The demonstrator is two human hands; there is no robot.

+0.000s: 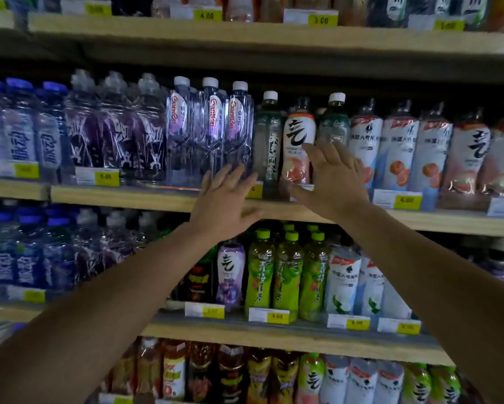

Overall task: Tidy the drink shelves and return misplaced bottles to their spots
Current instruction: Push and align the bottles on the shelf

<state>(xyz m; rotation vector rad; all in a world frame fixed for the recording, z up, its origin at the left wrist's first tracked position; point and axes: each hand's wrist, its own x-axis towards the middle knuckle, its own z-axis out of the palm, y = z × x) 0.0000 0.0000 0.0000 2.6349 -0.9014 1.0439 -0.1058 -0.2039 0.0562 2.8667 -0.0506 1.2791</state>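
Observation:
Both my arms reach up to the middle shelf. My left hand is spread open in front of the shelf edge, below the clear water bottles, holding nothing. My right hand is open too, fingers straight, its fingertips at a white and orange peach-drink bottle. That bottle stands between two dark green tea bottles, one on its left and one on its right, partly hidden by my right hand.
More white and orange bottles fill the shelf to the right. Blue-capped bottles stand at the left. On the shelf below are lime-green tea bottles and a purple grape bottle. Yellow price tags line the shelf edges.

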